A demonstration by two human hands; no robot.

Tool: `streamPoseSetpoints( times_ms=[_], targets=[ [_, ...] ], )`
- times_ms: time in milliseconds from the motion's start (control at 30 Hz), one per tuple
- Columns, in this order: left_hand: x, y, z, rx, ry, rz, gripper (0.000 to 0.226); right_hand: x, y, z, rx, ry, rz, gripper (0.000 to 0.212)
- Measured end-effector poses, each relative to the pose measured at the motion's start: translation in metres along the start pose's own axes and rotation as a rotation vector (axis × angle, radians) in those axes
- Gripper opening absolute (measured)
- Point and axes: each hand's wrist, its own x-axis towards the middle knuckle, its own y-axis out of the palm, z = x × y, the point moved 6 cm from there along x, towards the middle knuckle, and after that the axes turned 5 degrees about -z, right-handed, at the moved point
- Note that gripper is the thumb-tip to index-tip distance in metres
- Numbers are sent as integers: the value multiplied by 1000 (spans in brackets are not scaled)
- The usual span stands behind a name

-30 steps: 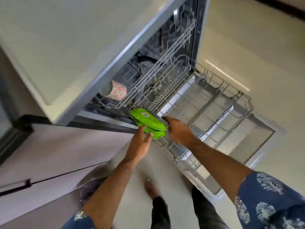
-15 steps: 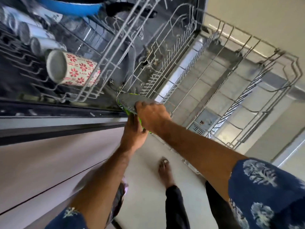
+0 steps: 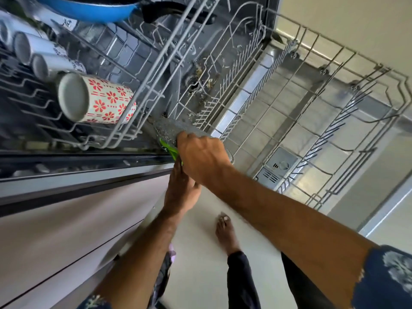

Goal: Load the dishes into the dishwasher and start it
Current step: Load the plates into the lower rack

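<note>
Dish: flat green plastic plate [image 3: 171, 150] with speckled grey underside — frame centre, probably light, stiff, slippery.
Hold: right hand [image 3: 201, 156] grips its rim; left hand [image 3: 181, 192] pinches the lower edge.

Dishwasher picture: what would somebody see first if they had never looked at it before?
Probably the two hands meeting in the middle: the right hand and the left hand hold a speckled grey plate and something bright green at the lower rack's near corner. Next, the mug with red flowers lying in the upper rack at left.
</note>
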Motion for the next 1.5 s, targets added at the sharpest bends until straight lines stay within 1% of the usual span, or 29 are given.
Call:
streamPoseSetpoints(
  times_ms=[67,167,300,433,567,633,733,833,933,1000,1067,1200,1267,1367,1433,1500],
  targets=[
    [3,-4,-7,78,24,-65,72,8,4,-3,4,11,2,26],
    [1,-6,-18,159,55,-86,80,17,19,-11,47,11,43,26],
    [-2,-5,-18,161,55,-106,82,18,28,-10,42,-44,42,26],
    [-10,-5,-23,120,71,-151,79,5,24,-25,39,-25,28,25],
    [-6,-3,-18,160,82,-126,80,-8,19,-14,29,-92,9,26],
    [-6,-4,-16,155,65,-122,79,1,20,-10,30,-84,7,25],
    [-11,-8,-20,142,40,-141,76,23,33,-13,15,-45,53,26],
    [-9,-9,-23,159,54,-125,79,35,50,-21,-20,-22,141,28],
    [-8,-9,-23,161,55,-121,84,36,62,-20,-84,-87,144,28],
    [-10,-9,-24,160,59,-116,84,36,66,-21,-55,-83,127,28],
    [-11,-11,-26,156,60,-105,84,32,71,-27,28,-28,150,33],
    [-20,-16,-28,146,40,-81,83,11,81,-45,227,34,329,64],
    [-28,-22,-32,151,13,-65,81,-4,75,-50,279,31,354,71],
    [-49,-40,-45,236,9,-82,76,-30,58,-51,229,10,358,71],
    [-72,-58,-59,350,67,-147,76,-51,37,-46,145,-64,328,70],
    [-102,-77,-75,426,92,-190,78,-73,9,-35,87,-141,291,73]
  ],
)
